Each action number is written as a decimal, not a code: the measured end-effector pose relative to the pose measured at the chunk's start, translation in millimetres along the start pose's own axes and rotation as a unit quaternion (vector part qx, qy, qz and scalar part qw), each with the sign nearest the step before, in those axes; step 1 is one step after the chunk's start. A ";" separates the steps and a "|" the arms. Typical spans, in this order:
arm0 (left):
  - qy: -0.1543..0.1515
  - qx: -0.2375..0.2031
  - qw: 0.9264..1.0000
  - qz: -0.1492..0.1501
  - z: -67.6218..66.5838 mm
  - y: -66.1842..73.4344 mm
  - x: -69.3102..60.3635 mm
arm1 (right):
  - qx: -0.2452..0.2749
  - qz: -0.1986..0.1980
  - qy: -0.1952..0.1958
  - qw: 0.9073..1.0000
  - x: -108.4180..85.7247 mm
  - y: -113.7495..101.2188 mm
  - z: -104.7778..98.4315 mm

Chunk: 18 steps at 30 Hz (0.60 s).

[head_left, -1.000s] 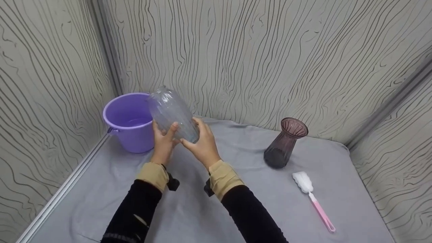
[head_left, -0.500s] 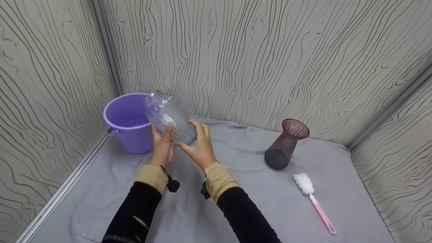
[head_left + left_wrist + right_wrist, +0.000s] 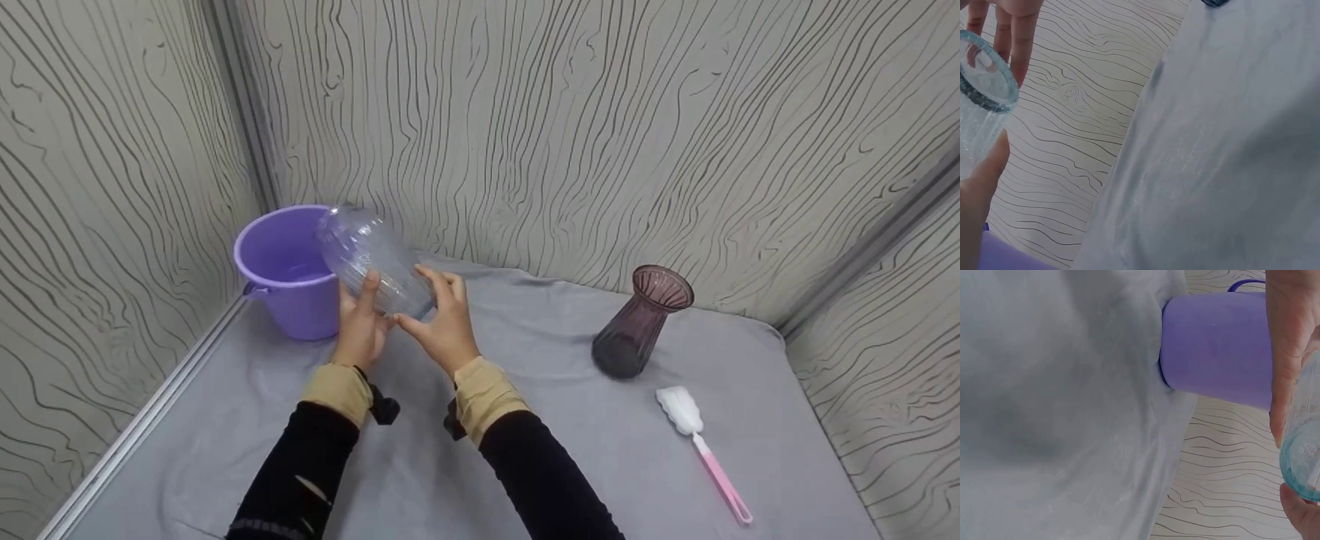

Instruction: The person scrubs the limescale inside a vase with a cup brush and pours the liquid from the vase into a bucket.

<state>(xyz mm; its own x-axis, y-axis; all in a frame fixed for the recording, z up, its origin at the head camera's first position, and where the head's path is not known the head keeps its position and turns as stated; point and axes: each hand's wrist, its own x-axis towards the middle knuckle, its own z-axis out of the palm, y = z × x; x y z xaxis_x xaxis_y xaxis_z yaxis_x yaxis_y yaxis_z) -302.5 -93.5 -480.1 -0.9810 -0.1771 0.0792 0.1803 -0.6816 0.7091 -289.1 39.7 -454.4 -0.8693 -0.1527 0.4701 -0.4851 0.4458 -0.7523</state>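
A clear ribbed glass vase (image 3: 377, 259) is tilted to the left, its mouth end overlapping the right rim of the purple bucket (image 3: 304, 311) in the head view. My left hand (image 3: 361, 330) grips its left side, thumb lying along the glass. At the base end, my right hand (image 3: 448, 322) holds the vase between thumb and fingers. The thick round base (image 3: 1009, 101) faces the left wrist camera, and in the right wrist view the vase (image 3: 1304, 405) is cut off by the frame edge. Some left fingers are hidden behind the glass.
To the right, a purple-brown glass vase (image 3: 641, 326) with a flared mouth stands on the grey cloth (image 3: 540, 450). Nearby lies a brush with a white sponge head (image 3: 681, 410) and pink handle (image 3: 726, 487). Wood-patterned walls (image 3: 525, 135) enclose the cloth-covered surface.
The clear vase has tipped a little further left and down over the bucket rim, both hands staying on it. My right hand has shifted slightly left. The last half second shows little movement.
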 end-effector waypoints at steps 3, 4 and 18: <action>-0.002 -0.001 1.000 0.001 -2.4 -0.1 -0.2 | -0.016 -0.005 -0.005 1.000 0.4 -2.1 0.6; -0.003 -0.002 1.000 0.002 -2.8 0.0 -0.1 | -0.018 -0.006 -0.006 1.000 0.6 -2.8 0.5; -0.019 -0.067 0.997 0.012 -0.7 2.0 -0.4 | -0.064 -0.079 -0.015 0.995 4.7 -18.0 -3.5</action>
<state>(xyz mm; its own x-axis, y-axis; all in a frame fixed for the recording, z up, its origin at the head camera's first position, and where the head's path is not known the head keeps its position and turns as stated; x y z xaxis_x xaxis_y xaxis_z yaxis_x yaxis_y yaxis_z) -301.7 -95.3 -479.2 -0.9777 -0.1700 0.1235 0.2099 -0.7668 0.6066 -284.0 34.1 -437.0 -0.7862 -0.2559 0.5624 -0.6021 0.5220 -0.6041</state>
